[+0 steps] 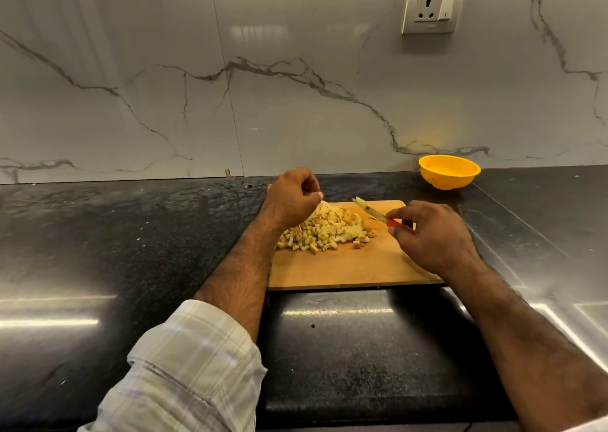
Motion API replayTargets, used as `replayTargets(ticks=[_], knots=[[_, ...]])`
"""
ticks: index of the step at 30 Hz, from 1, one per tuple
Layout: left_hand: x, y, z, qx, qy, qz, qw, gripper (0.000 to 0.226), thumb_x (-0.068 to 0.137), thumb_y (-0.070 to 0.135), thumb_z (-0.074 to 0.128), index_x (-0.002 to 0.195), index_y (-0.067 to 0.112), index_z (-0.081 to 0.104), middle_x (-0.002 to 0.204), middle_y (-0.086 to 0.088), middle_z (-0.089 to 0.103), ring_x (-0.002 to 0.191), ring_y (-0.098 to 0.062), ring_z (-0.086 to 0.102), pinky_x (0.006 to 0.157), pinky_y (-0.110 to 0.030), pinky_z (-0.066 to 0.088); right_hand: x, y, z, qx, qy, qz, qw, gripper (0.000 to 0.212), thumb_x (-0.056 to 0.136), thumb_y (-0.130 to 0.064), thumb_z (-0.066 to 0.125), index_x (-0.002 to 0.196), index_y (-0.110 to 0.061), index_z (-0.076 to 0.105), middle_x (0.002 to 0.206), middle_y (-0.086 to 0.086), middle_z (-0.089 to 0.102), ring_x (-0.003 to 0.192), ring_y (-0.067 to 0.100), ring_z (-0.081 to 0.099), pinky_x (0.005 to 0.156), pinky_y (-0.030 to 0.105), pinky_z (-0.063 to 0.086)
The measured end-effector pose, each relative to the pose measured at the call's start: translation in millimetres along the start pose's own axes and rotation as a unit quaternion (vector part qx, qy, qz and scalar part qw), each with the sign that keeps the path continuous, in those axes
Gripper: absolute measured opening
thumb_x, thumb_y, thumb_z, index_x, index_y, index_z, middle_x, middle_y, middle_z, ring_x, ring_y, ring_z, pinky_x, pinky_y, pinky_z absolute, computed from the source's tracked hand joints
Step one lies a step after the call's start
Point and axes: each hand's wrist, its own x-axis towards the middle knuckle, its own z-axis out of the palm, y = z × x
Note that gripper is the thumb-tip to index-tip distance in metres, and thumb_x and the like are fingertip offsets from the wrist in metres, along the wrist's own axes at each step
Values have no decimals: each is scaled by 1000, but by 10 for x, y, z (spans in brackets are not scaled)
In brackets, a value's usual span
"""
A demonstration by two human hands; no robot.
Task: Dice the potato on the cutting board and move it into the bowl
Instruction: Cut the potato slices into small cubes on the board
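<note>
A heap of small diced potato cubes (329, 229) lies on the wooden cutting board (345, 270). My left hand (291, 198) hovers over the heap's far left side with its fingers curled; nothing shows in it. My right hand (431, 234) pinches the red handle of a small knife (373, 212), whose blade points up and to the left, with bits of potato stuck near its tip. A yellow bowl (449, 171) stands empty on the counter beyond the board's far right corner, against the wall.
The black stone counter (131, 234) runs left and right of the board. A marble-patterned wall (263, 86) rises behind it, with a power socket (432, 7) high at the right. A seam in the counter runs diagonally at the right.
</note>
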Motion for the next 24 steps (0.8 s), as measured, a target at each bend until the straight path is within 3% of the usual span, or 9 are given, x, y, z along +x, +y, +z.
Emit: replayTargets(ticks=[4, 8, 11, 14, 16, 20, 24], knots=[[50, -67, 56, -2, -49, -44, 998, 14, 94, 23, 61, 102, 34, 57, 105, 9, 71, 102, -14, 68, 94, -53, 58, 71, 120, 40, 4, 1, 67, 998, 28, 92, -42, 74, 117, -31, 78, 106, -8, 72, 93, 12, 61, 77, 37, 58], [75, -26, 181, 66, -108, -60, 990, 28, 101, 31, 60, 129, 36, 55, 116, 13, 71, 117, -15, 62, 118, -59, 30, 102, 204, 73, -13, -5, 113, 994, 29, 94, -43, 72, 119, -30, 77, 112, -4, 74, 102, 15, 61, 83, 40, 59], [130, 19, 242, 55, -84, -60, 993, 31, 94, 31, 73, 122, 38, 62, 107, 17, 74, 111, -11, 65, 115, -56, 27, 132, 217, 80, -6, -15, 126, 992, 28, 94, -44, 72, 118, -31, 77, 112, -2, 73, 100, 15, 62, 83, 40, 60], [167, 55, 247, -4, -49, -24, 998, 32, 81, 27, 79, 106, 43, 66, 92, 21, 73, 96, -3, 70, 103, -53, 51, 146, 214, 80, 1, -20, 125, 992, 29, 94, -44, 73, 119, -31, 76, 111, -3, 73, 96, 13, 62, 82, 41, 61], [158, 86, 225, -42, -48, 5, 998, 29, 87, 16, 74, 108, 36, 72, 98, 15, 73, 94, -3, 69, 90, -40, 62, 145, 212, 77, 3, -18, 124, 992, 28, 94, -43, 73, 119, -30, 77, 112, -2, 73, 96, 13, 62, 82, 41, 61], [101, 112, 204, -53, -77, 27, 995, 26, 95, 5, 69, 114, 20, 78, 102, 5, 74, 92, -4, 69, 73, -15, 57, 126, 224, 77, 15, -41, 120, 992, 28, 93, -41, 74, 119, -31, 77, 106, -5, 71, 95, 11, 61, 82, 38, 59], [72, 116, 175, -52, -70, 18, 996, 22, 94, 2, 68, 106, 19, 76, 99, 4, 73, 91, -7, 69, 72, -16, 58, 83, 193, 81, 54, -74, 71, 993, 28, 91, -39, 77, 118, -32, 78, 99, -10, 69, 89, 7, 59, 74, 30, 50]])
